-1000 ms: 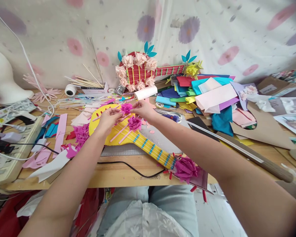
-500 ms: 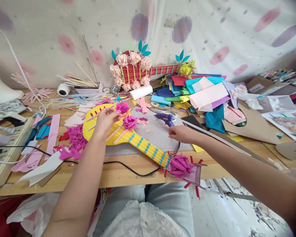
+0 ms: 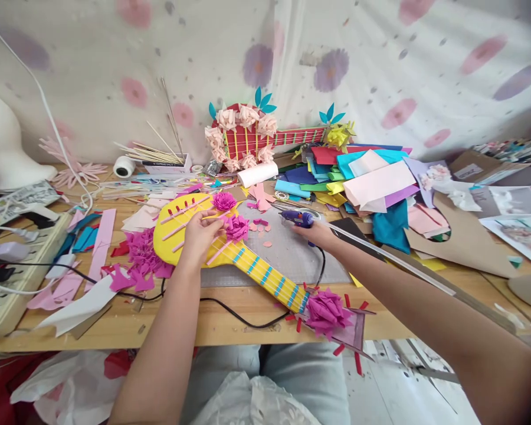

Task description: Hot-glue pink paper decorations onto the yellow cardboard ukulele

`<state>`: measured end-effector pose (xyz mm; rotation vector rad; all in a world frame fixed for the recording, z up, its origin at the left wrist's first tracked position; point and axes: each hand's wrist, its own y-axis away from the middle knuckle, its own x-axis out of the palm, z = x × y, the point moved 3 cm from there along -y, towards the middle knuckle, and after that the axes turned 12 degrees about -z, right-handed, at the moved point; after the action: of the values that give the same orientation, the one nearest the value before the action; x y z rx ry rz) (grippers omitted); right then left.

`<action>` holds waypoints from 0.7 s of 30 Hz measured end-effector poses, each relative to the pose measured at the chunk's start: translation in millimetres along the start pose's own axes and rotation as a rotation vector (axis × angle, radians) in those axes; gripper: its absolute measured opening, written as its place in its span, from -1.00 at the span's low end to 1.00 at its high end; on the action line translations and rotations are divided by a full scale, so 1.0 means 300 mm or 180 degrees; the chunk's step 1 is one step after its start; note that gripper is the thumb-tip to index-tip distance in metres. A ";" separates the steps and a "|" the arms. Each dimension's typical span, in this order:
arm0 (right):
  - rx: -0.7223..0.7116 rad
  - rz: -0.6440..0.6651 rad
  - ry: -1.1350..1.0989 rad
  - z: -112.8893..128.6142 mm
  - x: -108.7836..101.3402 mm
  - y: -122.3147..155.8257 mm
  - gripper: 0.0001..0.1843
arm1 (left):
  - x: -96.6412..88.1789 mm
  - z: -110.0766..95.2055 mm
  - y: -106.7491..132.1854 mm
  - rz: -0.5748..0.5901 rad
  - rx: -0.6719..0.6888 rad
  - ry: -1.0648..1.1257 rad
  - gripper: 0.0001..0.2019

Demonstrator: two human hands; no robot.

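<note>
My right hand (image 3: 316, 234) is closed round the handle of a blue hot glue gun (image 3: 297, 218), its nozzle pointing left. From behind it a long clear glue stick (image 3: 393, 260) stretches to the right. My left hand (image 3: 202, 233) hovers over the yellow body of a paper guitar (image 3: 170, 236), fingertips pinched beside a magenta paper flower (image 3: 238, 228); what they hold, if anything, is too small to make out. A second magenta flower (image 3: 223, 202) sits just above. Another large flower (image 3: 328, 313) covers the guitar's head, which overhangs the table edge.
Behind stands a red paper guitar (image 3: 243, 137) with pale roses. Coloured paper sheets (image 3: 376, 183) are piled at right. Loose petals (image 3: 268, 244) lie on a grey cutting mat (image 3: 287, 265). A black cord (image 3: 248, 321) runs along the front; a power strip (image 3: 30, 283) lies left.
The glue gun has been lifted off the handle-down pose and levelled, with my right hand moving slightly left and up. My left hand has shifted right and down, closer to the lower flower.
</note>
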<state>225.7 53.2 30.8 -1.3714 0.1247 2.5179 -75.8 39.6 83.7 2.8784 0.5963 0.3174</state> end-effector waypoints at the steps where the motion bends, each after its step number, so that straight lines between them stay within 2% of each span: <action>1: 0.0164 0.0038 -0.0264 0.007 -0.003 -0.006 -0.54 | -0.003 -0.002 -0.003 -0.0022 0.0039 -0.0037 -0.71; 3: 0.0364 0.0111 -0.0910 0.043 -0.028 -0.012 -0.53 | -0.006 -0.003 -0.012 -0.0062 0.0105 -0.0107 -0.70; 4: 0.0321 0.0134 -0.1222 0.074 -0.048 -0.011 -0.53 | -0.007 -0.001 -0.017 -0.0071 0.0124 -0.0132 -0.70; 7: -0.0142 0.0347 -0.1686 0.201 -0.111 0.009 -0.50 | -0.006 0.006 -0.030 -0.0024 0.0122 -0.0173 -0.69; 10: -0.0631 0.0820 -0.1563 0.327 -0.128 0.042 -0.51 | -0.003 0.009 -0.035 -0.0021 0.0088 -0.0196 -0.68; 13: -0.0806 0.1020 -0.1152 0.406 -0.101 0.060 -0.54 | -0.004 0.003 -0.037 -0.0091 0.0094 -0.0203 -0.68; 18: -0.0900 0.1199 -0.0950 0.464 -0.048 0.067 -0.58 | -0.007 -0.004 -0.041 -0.0140 0.0105 -0.0196 -0.71; 21: -0.0911 0.1135 -0.0903 0.479 -0.043 0.065 -0.58 | -0.012 0.001 -0.045 -0.0154 0.0117 -0.0206 -0.70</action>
<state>110.3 61.1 119.1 -1.1493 -0.0565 3.1022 -84.0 50.2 79.8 2.8916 0.6656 0.2072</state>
